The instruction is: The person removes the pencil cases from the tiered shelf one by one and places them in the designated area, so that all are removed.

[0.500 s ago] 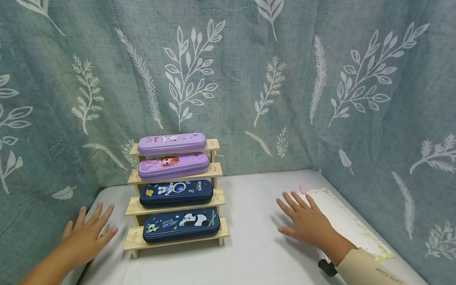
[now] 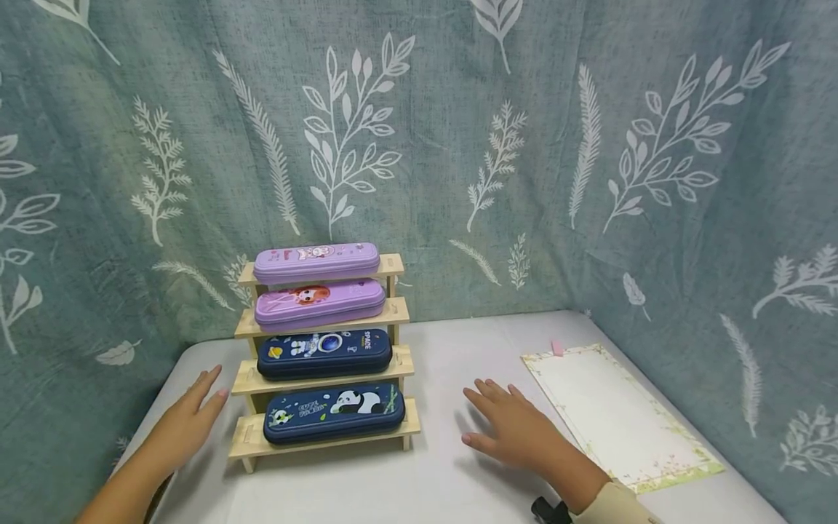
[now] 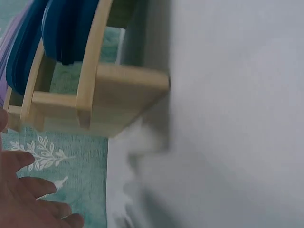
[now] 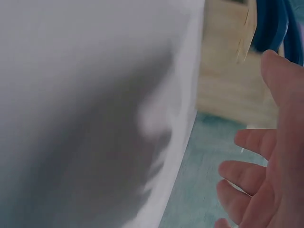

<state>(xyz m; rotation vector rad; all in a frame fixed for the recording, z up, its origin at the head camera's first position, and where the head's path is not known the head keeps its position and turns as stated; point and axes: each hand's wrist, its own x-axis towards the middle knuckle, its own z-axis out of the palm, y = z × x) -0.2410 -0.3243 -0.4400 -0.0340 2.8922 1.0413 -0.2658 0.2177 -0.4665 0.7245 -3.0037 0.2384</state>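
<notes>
A four-step wooden rack (image 2: 246, 437) stands on the table, one zipped pencil case lying on each step. The top two are purple: a rabbit-print pencil case (image 2: 317, 263) and a girl-print pencil case (image 2: 321, 304). Below lie a navy space pencil case (image 2: 325, 354) and a navy panda pencil case (image 2: 334, 413). My left hand (image 2: 183, 426) hovers just left of the rack, fingers extended and holding nothing. To the right of the rack, my right hand (image 2: 513, 429) is spread over the table, also holding nothing. Both wrist views show the rack's wooden side beyond the outstretched fingers.
On the table's right side lies a white sheet with a floral border (image 2: 609, 407), a pink tab (image 2: 557, 348) at its top edge. A green leaf-patterned curtain (image 2: 432, 160) hangs behind the white table (image 2: 452, 364) and along both sides.
Both hands have moved inward toward the rack, the right one leftward off the paper, the left one slightly rightward and turned more edge-on. Rack and pencil cases have stayed put.
</notes>
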